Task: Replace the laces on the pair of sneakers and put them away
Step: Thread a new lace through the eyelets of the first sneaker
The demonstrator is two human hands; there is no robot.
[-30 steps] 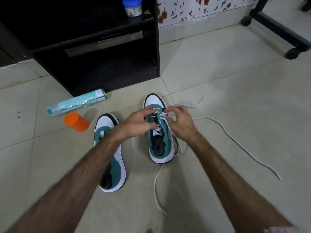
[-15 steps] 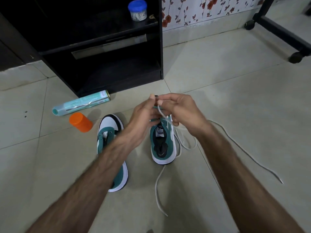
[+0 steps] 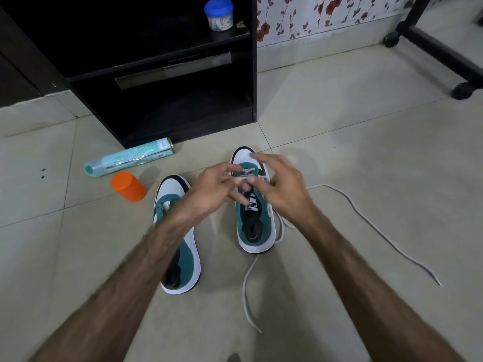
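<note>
Beside the black cabinet (image 3: 167,82), both hands have dropped back over the right sneaker (image 3: 254,205) since half a second ago, so we judge another eyelet comes next. The left sneaker (image 3: 177,231), just left of it, shows no lace. Left hand (image 3: 213,190) fingers spread loosely; right hand (image 3: 281,186) fingers appear to pinch the white lace (image 3: 366,218) (blurred, we cannot tell). The blue-lidded jar (image 3: 219,14) on the cabinet's shelf holds something pale.
</note>
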